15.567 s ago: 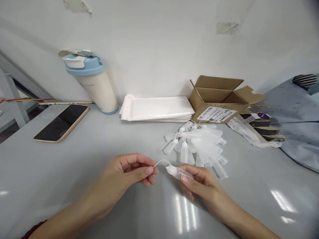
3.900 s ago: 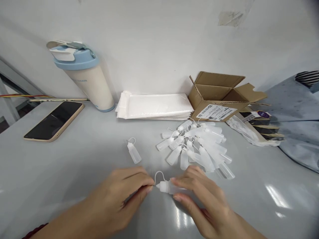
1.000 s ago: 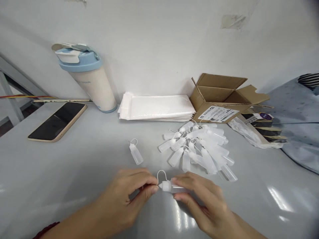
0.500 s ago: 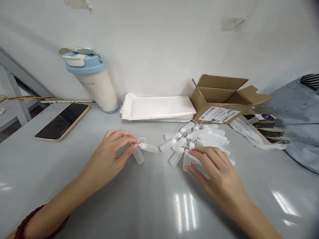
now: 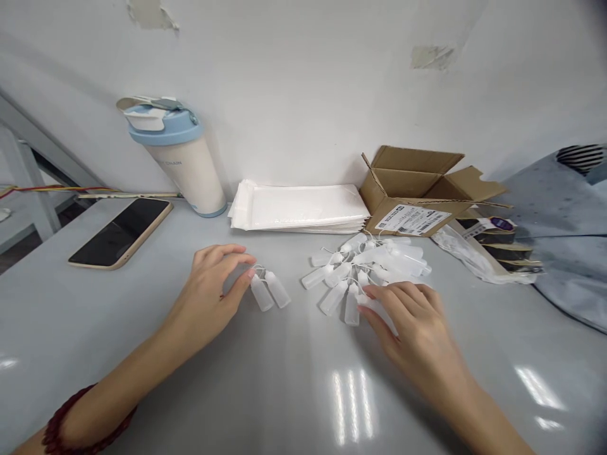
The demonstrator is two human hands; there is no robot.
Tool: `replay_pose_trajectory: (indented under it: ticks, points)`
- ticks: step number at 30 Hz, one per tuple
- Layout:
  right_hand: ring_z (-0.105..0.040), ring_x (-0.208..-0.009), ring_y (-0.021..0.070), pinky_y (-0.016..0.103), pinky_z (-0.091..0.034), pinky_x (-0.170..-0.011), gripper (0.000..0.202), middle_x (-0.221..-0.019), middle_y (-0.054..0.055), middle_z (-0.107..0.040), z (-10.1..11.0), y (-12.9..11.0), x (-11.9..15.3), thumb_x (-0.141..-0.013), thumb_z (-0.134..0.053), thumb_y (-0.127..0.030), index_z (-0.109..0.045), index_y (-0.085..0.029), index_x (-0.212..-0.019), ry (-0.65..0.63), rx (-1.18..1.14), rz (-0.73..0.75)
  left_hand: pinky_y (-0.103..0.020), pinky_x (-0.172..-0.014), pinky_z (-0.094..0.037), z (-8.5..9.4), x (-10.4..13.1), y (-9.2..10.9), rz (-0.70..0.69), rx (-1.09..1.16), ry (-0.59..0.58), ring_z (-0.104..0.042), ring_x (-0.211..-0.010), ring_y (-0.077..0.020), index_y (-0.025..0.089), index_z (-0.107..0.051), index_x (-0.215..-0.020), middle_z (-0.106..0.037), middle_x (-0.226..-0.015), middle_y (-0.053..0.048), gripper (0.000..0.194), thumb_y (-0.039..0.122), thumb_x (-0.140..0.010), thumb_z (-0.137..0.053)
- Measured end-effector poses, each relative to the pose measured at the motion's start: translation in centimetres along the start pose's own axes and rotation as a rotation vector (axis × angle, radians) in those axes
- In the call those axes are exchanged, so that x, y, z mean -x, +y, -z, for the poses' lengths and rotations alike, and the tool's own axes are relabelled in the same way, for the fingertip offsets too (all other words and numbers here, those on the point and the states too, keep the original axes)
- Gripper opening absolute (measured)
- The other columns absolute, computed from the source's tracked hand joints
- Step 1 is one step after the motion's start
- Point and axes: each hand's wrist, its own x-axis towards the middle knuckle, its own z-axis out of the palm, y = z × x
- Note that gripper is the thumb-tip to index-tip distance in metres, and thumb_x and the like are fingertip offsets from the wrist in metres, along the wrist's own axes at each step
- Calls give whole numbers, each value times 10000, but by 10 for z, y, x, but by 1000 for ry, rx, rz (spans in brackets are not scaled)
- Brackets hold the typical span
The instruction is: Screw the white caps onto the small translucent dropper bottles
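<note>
The left hand (image 5: 208, 294), thumb and forefinger nearly together, is at the tips of two small translucent white plastic bottles (image 5: 277, 289); whether it pinches one is unclear. The right hand (image 5: 412, 319) curls its thumb and fingers around another bottle (image 5: 376, 306) at the near edge of a loose bottle pile (image 5: 393, 256); how firmly is unclear. Beyond and between the hands lies a stack of flat white envelopes (image 5: 303, 207); past the right hand, a brown cardboard box (image 5: 372, 203).

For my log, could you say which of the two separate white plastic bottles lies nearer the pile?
The right white plastic bottle; its left twin lies nearer the left hand.
</note>
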Motion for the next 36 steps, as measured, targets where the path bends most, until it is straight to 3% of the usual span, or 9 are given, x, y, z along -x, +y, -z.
replay_pose_trajectory:
  ticks: [4,7,10,13,18,29,36]
  points:
    - [-630,-754,214,381,-455,-737,108,-839,64,-687,4,-12,-1,-934,-528,-128,-568,-156,-1029,36,-210,-55,-191,-452,-485,2,9,12,-37,54,14,-483,-1212,-293,244,-621,-1076,-601,-1212,-68,275,404,-919,-462]
    - [-643,-813,218,358,-510,-713,134,-887,71,-682,9,-23,0,-932,-534,-142,-559,-180,-1059,5,-404,-103,-162,-399,-452,0,23,22,-163,158,-45,-567,-1102,-254,248,-591,-1107,-611,-1188,-65,235,355,-924,-491]
    - [-664,-842,209,313,-544,-675,154,-924,68,-687,12,-29,1,-936,-538,-164,-563,-193,-1085,-35,-532,-120,-241,-642,-558,-5,37,28,-288,221,-137,-617,-1001,-209,263,-581,-1137,-636,-1154,-46,224,285,-933,-492]
    - [-670,-844,191,281,-557,-673,174,-937,65,-694,12,-32,1,-935,-542,-149,-564,-180,-1105,-60,-595,-90,-289,-868,-519,-11,44,31,-362,268,-221,-626,-1009,-188,274,-553,-1188,-654,-1134,-28,260,239,-937,-496]
    - [-660,-877,191,281,-568,-710,202,-951,73,-693,11,-32,0,-925,-564,-138,-569,-163,-1125,-57,-625,-56,-243,-804,-508,-13,43,31,-476,301,-282,-639,-928,-153,232,-546,-1169,-665,-1048,-26,244,165,-942,-490]
    - [-648,-857,200,310,-576,-704,247,-955,94,-691,11,-42,4,-910,-569,-89,-574,-150,-1149,-42,-715,8,-261,-682,-483,-8,42,35,-425,346,-345,-621,-746,-152,225,-608,-921,-660,-843,-5,148,177,-936,-469]
    - [-663,-808,195,294,-589,-658,219,-923,79,-703,13,-47,2,-931,-543,-125,-577,-162,-1144,-72,-775,-8,-231,-586,-414,-6,42,46,12,494,-538,-564,-658,-146,225,-658,-773,-627,-687,26,272,367,-920,-478]
